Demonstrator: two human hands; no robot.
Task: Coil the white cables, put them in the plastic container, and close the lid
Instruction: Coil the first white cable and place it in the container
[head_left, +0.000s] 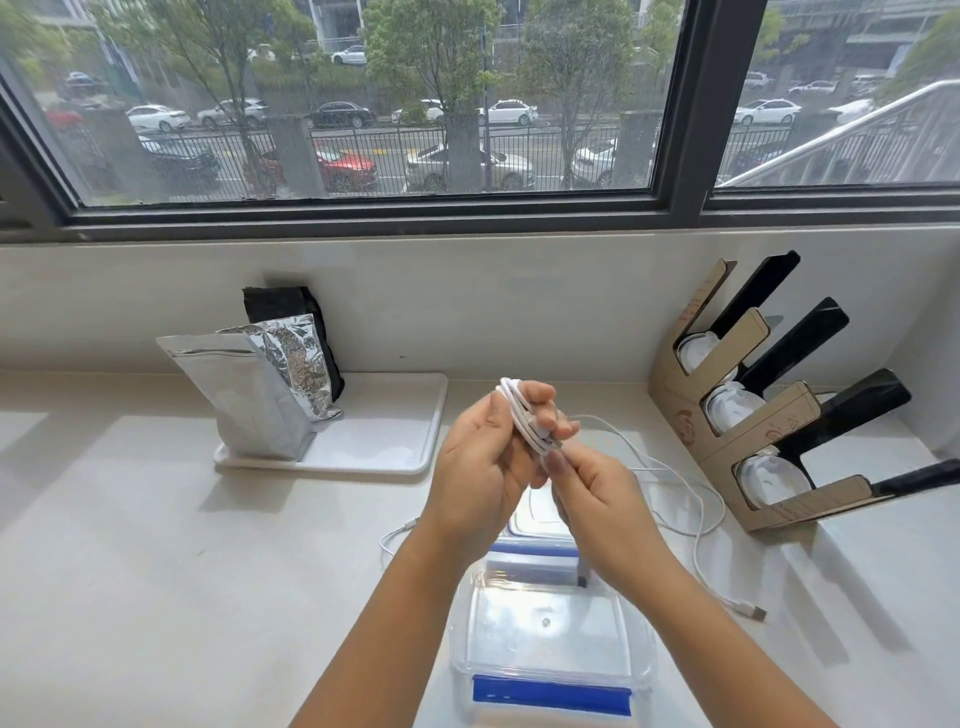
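A: Status on the coil?

B: The left hand (480, 467) is gripping a bundle of white cable loops (524, 421), fingers curled through and around the loops so they are not springing apart. It is acting as the spool.

A: And the other one?

B: The right hand (597, 499) is pinching the bundle's lower end between thumb and fingertips, probably tucking or wrapping the tail. Both hands are up off the counter (130, 545), above the box, so a finished coil can drop straight in.

A: Where is the box sitting?

B: The plastic container (550, 634) is lying directly under the forearms, close to the person, clear with blue clips. The lid (540, 519) is lying just beyond it, partly hidden by the wrists. Looks empty, though the clear plastic is glaring, so not certain.

A: More cable left?

B: Yes. A loose white cable (696, 499) is trailing across the counter to the right, its plug end (750, 610) lying near the container. Another connector end (400, 530) is lying left of the lid. Whether the loose run is joining the bundle or is a separate cable, cannot tell; the hands are covering the join.

A: Clutter?

B: A white tray (384, 431) with foil bags (260, 395) is sitting back left, a cardboard rack (753, 426) back right. Both well clear of the working area.

A: Progress?

B: Early, by my read. Nothing boxed, lid off.
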